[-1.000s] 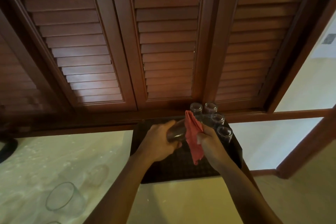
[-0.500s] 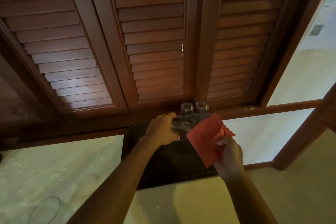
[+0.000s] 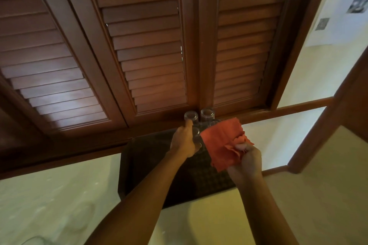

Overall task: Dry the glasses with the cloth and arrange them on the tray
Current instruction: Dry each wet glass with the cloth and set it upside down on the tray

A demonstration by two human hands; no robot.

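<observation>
Dark louvred shutters (image 3: pixel 139 49) rise behind a pale bench (image 3: pixel 49 191) carrying a dark tray (image 3: pixel 143 167). The left hand (image 3: pixel 184 141) grips a glass (image 3: pixel 197 139) over the tray's far edge, near two upturned glasses (image 3: pixel 199 116). To its right, the right hand (image 3: pixel 247 162) has its fingers closed on the bunched orange cloth (image 3: pixel 221 143).

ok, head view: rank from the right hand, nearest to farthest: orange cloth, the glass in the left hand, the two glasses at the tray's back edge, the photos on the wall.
1. orange cloth: gripped in the right hand.
2. held glass: just left, in the left hand over the tray.
3. back glasses: beyond, against the shutters; the pair is too close to split.
4. wall photos: far upper right.
</observation>
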